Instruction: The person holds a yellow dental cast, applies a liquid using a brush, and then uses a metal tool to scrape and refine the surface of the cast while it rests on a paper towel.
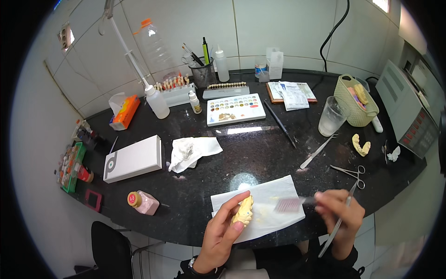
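A pale yellow dental cast (pixel 243 211) is gripped between the thumb and fingers of my left hand (pixel 220 232), over the near part of a white paper sheet (pixel 274 223). My right hand (pixel 341 216) pinches a brush (pixel 289 205) by its handle. Its pinkish bristles are blurred and hover over the sheet, to the right of the cast and apart from it. Also held in the right hand is a long metal instrument (pixel 331 242), probably tweezers, slanting across the palm. Yellowish specks lie on the sheet between the hands.
Right of the sheet are locking forceps (pixel 355 173), metal tweezers (pixel 318 152), a U-shaped cast (pixel 361 145) and a clear cup (pixel 332 116). A pink powder bottle (pixel 143 203), a white box (pixel 133 159) and crumpled tissue (pixel 190 152) lie left. Behind sits a colour palette (pixel 236 109).
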`<state>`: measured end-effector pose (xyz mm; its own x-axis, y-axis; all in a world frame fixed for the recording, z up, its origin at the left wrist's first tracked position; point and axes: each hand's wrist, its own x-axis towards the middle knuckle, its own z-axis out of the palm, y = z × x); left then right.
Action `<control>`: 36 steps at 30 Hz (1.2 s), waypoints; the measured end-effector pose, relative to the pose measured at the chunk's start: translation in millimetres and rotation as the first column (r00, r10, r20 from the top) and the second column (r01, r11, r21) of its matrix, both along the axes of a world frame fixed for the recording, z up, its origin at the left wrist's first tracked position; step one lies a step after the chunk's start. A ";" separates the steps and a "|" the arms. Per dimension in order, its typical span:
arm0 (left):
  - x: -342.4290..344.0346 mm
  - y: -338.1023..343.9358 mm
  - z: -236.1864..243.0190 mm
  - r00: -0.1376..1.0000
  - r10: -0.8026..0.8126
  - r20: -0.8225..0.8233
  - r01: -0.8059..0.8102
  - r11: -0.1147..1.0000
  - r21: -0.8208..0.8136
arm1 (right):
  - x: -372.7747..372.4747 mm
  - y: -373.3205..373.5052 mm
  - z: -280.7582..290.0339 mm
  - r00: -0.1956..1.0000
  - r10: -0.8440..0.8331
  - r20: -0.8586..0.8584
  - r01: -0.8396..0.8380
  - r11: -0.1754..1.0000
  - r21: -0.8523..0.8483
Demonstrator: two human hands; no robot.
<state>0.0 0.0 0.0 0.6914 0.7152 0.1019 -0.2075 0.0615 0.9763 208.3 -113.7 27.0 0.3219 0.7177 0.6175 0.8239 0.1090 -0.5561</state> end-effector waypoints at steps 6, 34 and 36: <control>11.8 -4.2 -3.8 0.998 0.022 0.060 -0.021 1.000 -0.007 | -1.5 11.5 6.7 0.946 0.163 0.279 -0.147 0.986 -0.077; 2.0 -1.3 4.6 0.990 0.009 -0.140 0.017 0.983 0.183 | 3.6 0.6 7.3 0.970 0.214 0.119 -0.212 0.977 -0.027; 0.7 -1.2 4.7 0.991 0.017 -0.135 0.008 0.983 0.185 | 9.5 1.9 5.3 0.995 0.035 0.092 -0.036 0.999 0.008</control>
